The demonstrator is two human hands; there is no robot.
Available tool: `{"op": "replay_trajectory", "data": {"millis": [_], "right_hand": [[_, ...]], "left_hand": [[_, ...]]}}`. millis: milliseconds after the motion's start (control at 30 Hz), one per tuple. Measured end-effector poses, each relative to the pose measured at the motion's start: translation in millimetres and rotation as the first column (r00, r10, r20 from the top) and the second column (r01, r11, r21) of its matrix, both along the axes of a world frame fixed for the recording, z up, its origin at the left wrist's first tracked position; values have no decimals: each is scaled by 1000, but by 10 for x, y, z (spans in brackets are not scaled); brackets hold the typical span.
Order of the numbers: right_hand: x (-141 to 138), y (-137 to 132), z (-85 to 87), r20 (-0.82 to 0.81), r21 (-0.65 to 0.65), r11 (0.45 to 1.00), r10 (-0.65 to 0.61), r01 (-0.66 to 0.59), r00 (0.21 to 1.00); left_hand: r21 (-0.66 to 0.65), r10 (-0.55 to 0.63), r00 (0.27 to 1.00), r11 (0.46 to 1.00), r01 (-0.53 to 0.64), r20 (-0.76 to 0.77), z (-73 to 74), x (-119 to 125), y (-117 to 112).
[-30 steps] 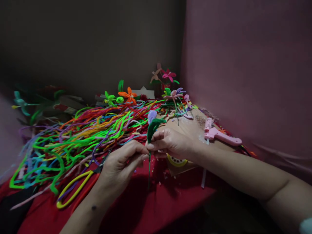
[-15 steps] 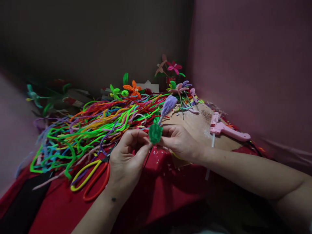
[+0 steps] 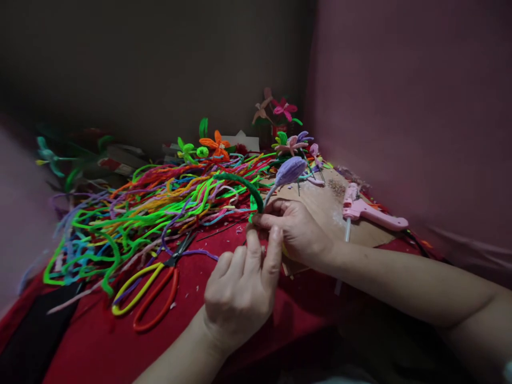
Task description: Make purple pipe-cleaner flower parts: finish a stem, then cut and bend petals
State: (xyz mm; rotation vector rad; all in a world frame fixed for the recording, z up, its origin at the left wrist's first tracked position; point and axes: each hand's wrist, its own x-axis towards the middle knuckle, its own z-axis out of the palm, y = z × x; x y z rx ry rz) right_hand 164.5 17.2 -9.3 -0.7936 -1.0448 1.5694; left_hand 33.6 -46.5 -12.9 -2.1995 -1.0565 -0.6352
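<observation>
The right grip [image 3: 301,233] pinches a fuzzy lilac-and-green pipe-cleaner flower [image 3: 291,170] at its base; the left grip [image 3: 240,292] curls just below, its hold unclear.

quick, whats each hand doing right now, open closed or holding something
Left hand: partly curled below the flower; whether its grip holds anything is hidden.
Right hand: closed, pinching the purple pipe-cleaner flower by its stem.

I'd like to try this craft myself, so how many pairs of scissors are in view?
1: the yellow-and-red-handled scissors on the red cloth, left of the left hand. Others could be hidden under the heap of fuzzy strands.
</observation>
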Motion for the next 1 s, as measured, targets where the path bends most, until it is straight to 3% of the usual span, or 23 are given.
{"op": "replay_trajectory", "data": {"millis": [100,200,300,367,433,500,567,633,700,800,900,1000], "right_hand": [[24,23,23,-12,-26,1000,-17,16,1000],[48,28,59,28,-46,998,-39,40,999],[68,33,73,47,-31,999,-22,23,999],[79,36,72,39,-33,999,16,-14,999],[88,36,73,19,-54,997,54,-53,998],[97,32,70,-11,-91,990,105,-106,994],[102,28,57,-47,-123,975,182,-187,982],[104,27,32,-72,-139,958,242,-250,968],[100,27,9,-71,-140,953,261,-269,963],[88,25,7,-55,-126,962,235,-241,970],[79,20,26,-37,-122,967,221,-224,975],[79,24,9,-14,-87,967,240,-240,971]], "left_hand": [[-86,-25,999,996,22,-24,-2,-4,-24],[-119,-155,986,980,161,65,23,-106,-8],[-89,-120,913,982,167,389,109,-217,64],[-251,68,760,959,128,647,180,-254,143],[-501,303,564,834,234,768,229,-264,235],[-644,481,429,612,460,764,235,-263,319],[-630,590,341,393,670,732,206,-258,376],[-544,663,266,252,800,699,168,-249,396],[-476,707,223,181,860,671,145,-235,390],[-453,733,228,120,884,640,145,-213,366],[-465,724,250,109,879,643,153,-201,355],[-504,699,272,146,851,661,154,-195,352]]}}
